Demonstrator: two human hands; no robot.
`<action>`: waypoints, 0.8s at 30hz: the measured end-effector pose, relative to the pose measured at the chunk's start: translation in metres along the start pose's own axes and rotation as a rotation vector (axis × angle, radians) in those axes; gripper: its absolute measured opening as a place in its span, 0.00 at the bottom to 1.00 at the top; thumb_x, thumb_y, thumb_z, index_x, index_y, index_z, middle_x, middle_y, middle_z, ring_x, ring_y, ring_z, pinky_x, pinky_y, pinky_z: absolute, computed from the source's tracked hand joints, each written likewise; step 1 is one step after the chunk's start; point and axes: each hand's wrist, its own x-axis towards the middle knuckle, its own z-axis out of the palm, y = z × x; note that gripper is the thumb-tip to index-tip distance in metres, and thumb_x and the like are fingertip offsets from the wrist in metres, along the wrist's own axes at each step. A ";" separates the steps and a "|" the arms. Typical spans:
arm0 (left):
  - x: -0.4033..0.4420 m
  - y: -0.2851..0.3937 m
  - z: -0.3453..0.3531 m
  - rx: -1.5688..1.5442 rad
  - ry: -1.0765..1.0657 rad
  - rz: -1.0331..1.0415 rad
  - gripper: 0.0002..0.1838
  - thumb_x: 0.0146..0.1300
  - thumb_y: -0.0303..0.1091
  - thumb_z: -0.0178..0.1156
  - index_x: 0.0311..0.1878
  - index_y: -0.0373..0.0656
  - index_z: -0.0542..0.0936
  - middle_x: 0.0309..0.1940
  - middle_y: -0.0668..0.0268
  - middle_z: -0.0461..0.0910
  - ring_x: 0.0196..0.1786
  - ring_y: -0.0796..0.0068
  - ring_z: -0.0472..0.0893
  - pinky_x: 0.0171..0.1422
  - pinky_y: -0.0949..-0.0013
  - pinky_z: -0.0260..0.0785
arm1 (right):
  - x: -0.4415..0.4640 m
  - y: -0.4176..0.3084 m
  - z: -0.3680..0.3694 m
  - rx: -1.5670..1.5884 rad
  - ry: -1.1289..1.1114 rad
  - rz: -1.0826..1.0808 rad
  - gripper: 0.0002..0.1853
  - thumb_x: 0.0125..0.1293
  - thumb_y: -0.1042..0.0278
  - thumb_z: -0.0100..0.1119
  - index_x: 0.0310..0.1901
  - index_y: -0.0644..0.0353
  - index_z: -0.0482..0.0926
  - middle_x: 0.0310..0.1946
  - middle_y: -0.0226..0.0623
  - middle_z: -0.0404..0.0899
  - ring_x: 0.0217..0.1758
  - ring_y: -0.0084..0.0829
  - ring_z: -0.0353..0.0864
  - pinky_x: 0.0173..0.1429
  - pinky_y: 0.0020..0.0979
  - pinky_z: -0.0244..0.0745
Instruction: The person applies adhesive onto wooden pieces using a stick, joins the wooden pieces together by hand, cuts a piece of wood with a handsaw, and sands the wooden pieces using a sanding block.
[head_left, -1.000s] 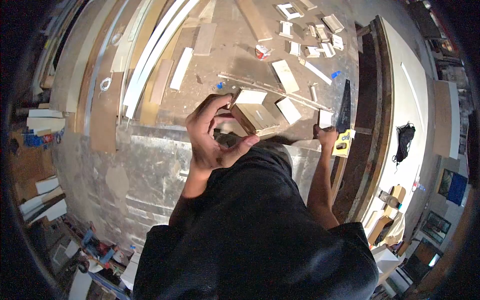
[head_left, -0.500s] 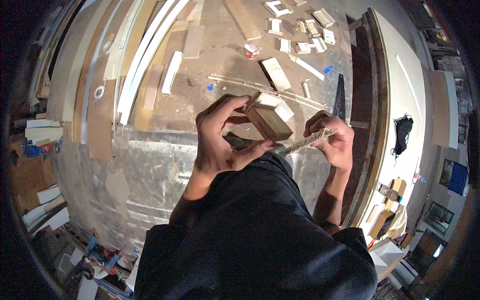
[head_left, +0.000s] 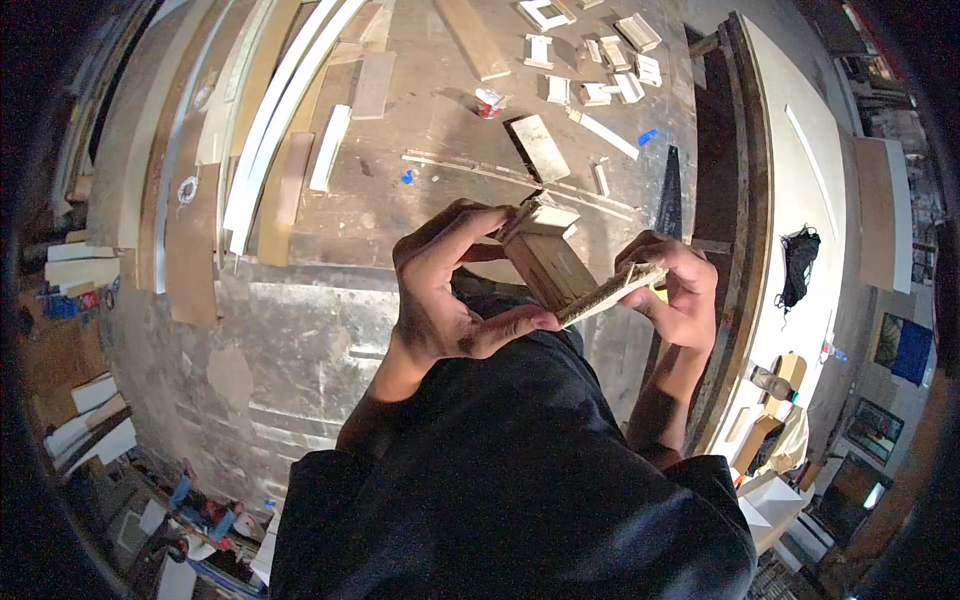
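My left hand (head_left: 440, 285) grips a small wooden box frame (head_left: 550, 258) between thumb and fingers, tilted over the table's near edge. In my right hand (head_left: 675, 290) a flat wood piece with a rough edge (head_left: 612, 292) is pinched; its lower end meets the frame near my left thumb. Beyond the frame lies a pale wood block (head_left: 540, 148) on the table (head_left: 450, 130). A handsaw's dark blade (head_left: 668, 195) shows behind my right hand, its handle mostly hidden.
Long boards and white strips (head_left: 285, 120) run along the left. Several small wooden assemblies (head_left: 595, 93) lie at the back right near a red-and-white cup (head_left: 490, 103). A pale panel (head_left: 800, 200) with black netting (head_left: 799, 268) stands to the right.
My right hand has come up from beside the saw with the flat piece and moved in to the box frame. My left hand has turned the frame and shifted it slightly right.
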 end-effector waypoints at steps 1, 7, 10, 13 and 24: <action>0.000 -0.001 0.001 -0.002 0.000 -0.001 0.42 0.41 0.54 0.80 0.51 0.27 0.78 0.40 0.51 0.82 0.42 0.65 0.85 0.43 0.65 0.83 | 0.001 0.000 -0.001 0.001 -0.004 0.004 0.16 0.52 0.73 0.75 0.38 0.66 0.75 0.32 0.43 0.82 0.36 0.37 0.80 0.40 0.36 0.73; 0.002 -0.008 0.003 -0.006 0.025 0.045 0.44 0.39 0.57 0.81 0.50 0.27 0.79 0.38 0.53 0.83 0.41 0.66 0.86 0.41 0.66 0.83 | 0.005 0.003 0.000 0.014 0.020 -0.024 0.16 0.52 0.73 0.75 0.38 0.66 0.76 0.31 0.43 0.82 0.36 0.37 0.80 0.40 0.36 0.74; 0.004 -0.012 0.005 -0.029 0.041 0.051 0.45 0.38 0.58 0.81 0.50 0.27 0.79 0.39 0.53 0.83 0.41 0.66 0.86 0.41 0.67 0.83 | 0.011 -0.001 -0.002 0.006 0.008 -0.032 0.16 0.52 0.74 0.75 0.37 0.66 0.75 0.31 0.43 0.81 0.36 0.37 0.80 0.40 0.35 0.74; 0.007 -0.014 0.005 -0.056 0.055 0.053 0.46 0.37 0.59 0.81 0.50 0.27 0.79 0.38 0.53 0.83 0.40 0.66 0.86 0.40 0.67 0.83 | 0.015 -0.002 -0.004 -0.001 -0.003 -0.025 0.15 0.53 0.74 0.74 0.37 0.66 0.75 0.31 0.43 0.81 0.35 0.37 0.80 0.39 0.35 0.74; 0.016 -0.016 -0.001 -0.045 0.044 0.065 0.48 0.35 0.61 0.81 0.49 0.25 0.79 0.39 0.53 0.83 0.41 0.68 0.86 0.41 0.67 0.84 | 0.026 -0.008 -0.007 -0.033 -0.011 -0.013 0.15 0.53 0.72 0.74 0.35 0.66 0.75 0.29 0.42 0.82 0.33 0.36 0.82 0.40 0.34 0.75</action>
